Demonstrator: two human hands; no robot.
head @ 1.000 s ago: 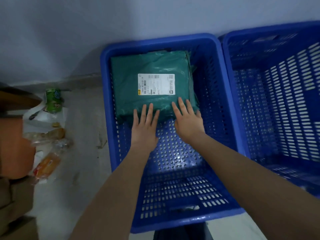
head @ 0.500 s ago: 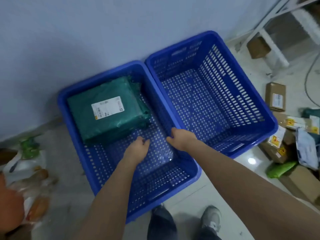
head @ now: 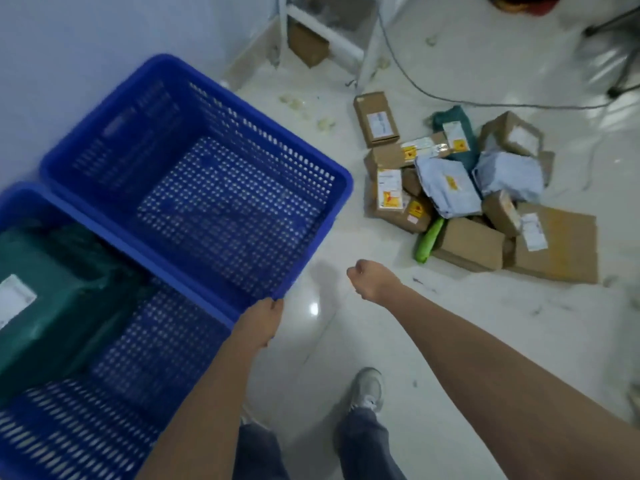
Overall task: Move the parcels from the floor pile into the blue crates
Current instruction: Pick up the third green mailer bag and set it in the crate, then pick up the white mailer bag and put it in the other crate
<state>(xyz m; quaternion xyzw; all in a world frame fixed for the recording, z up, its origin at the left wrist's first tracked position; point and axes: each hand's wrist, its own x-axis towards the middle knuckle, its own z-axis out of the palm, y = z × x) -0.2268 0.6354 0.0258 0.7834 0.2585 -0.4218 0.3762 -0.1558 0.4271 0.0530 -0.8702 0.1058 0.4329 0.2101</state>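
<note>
On the floor at far right, the parcel pile (head: 478, 188) is sitting loosely, risking slipping as the empty, curled right hand (head: 372, 280) is reaching.

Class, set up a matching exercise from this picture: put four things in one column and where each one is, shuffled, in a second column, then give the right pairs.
Things:
1. green parcel
2. right hand
3. left hand
4. parcel pile

Places:
A. on the floor right of the crates
B. inside the nearer blue crate
C. in the air over bare floor
D. at the near corner of the farther blue crate, which holds nothing

Pairs: 1-B, 2-C, 3-D, 4-A
</note>
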